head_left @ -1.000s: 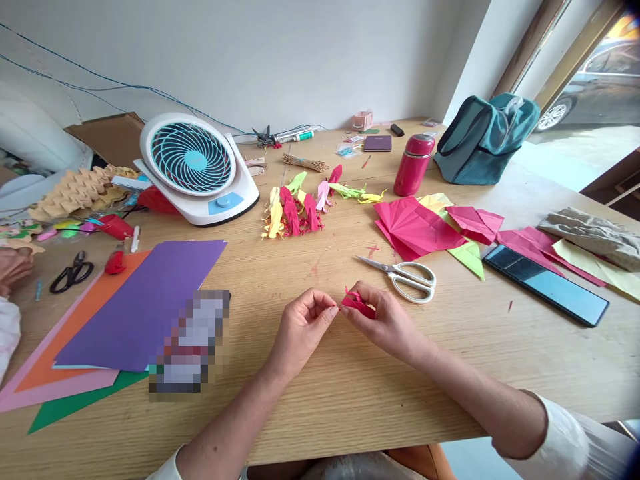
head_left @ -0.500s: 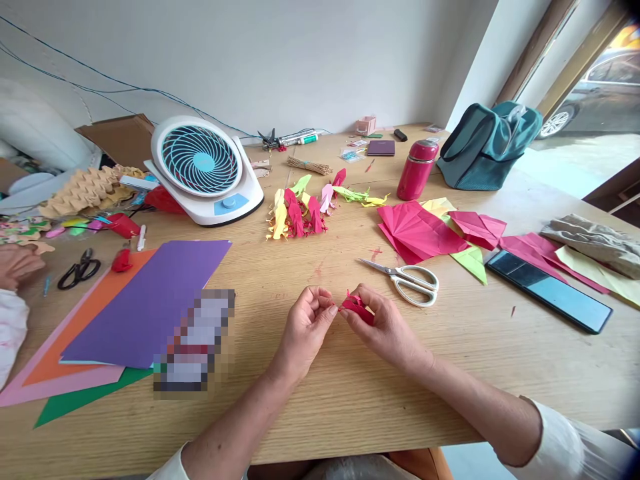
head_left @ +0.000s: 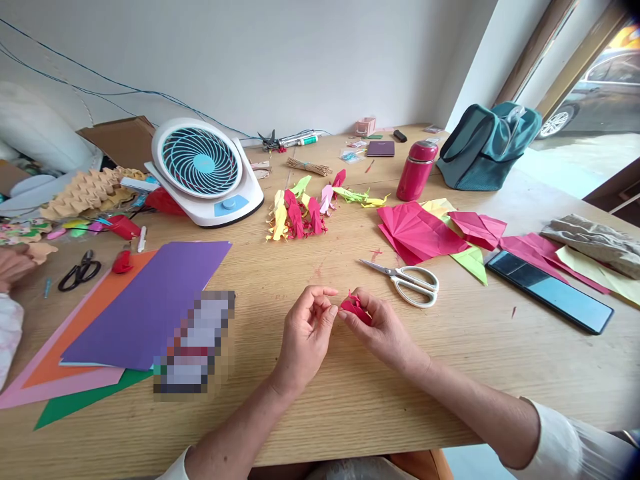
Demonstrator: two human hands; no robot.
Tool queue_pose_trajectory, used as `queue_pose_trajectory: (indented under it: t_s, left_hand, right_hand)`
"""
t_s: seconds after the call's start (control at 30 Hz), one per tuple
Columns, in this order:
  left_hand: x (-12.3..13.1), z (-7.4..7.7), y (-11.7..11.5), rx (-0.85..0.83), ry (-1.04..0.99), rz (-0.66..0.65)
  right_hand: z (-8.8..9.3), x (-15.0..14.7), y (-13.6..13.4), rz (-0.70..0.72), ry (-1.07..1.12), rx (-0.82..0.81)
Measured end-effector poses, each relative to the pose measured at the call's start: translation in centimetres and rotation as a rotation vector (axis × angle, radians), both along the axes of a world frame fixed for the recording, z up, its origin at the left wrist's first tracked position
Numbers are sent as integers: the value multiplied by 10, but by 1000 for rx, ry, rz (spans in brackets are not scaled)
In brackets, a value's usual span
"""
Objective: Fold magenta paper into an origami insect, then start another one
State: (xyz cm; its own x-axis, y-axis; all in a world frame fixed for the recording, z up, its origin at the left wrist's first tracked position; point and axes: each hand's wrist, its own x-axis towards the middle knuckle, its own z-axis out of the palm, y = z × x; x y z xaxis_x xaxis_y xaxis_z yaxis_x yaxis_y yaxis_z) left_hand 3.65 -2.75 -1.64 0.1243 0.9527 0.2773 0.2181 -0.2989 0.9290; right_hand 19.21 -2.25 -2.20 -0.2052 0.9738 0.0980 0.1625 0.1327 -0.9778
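My right hand (head_left: 384, 328) holds a small folded red paper piece (head_left: 356, 308) just above the wooden table (head_left: 350, 393). My left hand (head_left: 306, 333) pinches a thin tip of the same piece from the left, fingers curled. White-handled scissors (head_left: 407, 280) lie just beyond my right hand. A row of small folded paper figures (head_left: 300, 213) in red, yellow, pink and green sits farther back at centre.
Purple, orange, pink and green sheets (head_left: 135, 307) lie at left, with black scissors (head_left: 80, 270) and another person's hand (head_left: 15, 267). A white fan (head_left: 205, 170) stands behind. Red paper sheets (head_left: 420, 230), a red flask (head_left: 415, 170), a teal bag (head_left: 487, 143) and a phone (head_left: 550, 290) lie right.
My hands have dropped slightly toward me with the red piece. My left fingers have shifted their pinch on its tip.
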Motion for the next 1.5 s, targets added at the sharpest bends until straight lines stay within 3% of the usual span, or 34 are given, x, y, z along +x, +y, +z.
queue_pose_trajectory:
  t_s: [0.27,0.4,0.73,1.13,1.5]
  left_hand:
    - [-1,7,2,-130,-50,-19]
    - [0,8,2,-105,-36,-13]
    - [5,-7,1,-96,-6,23]
    - [2,-13,7,-105,-54,45]
    - [-2,1,12,-177,-12,6]
  right_hand:
    - [1,-2,1,16,37,-47]
    - [1,-2,-1,27,19,-31]
    - [3,-3,-1,22,-32,-11]
    - [-3,-3,1,-25,-51,-24]
    - [-2,-1,-1,-81,-91,53]
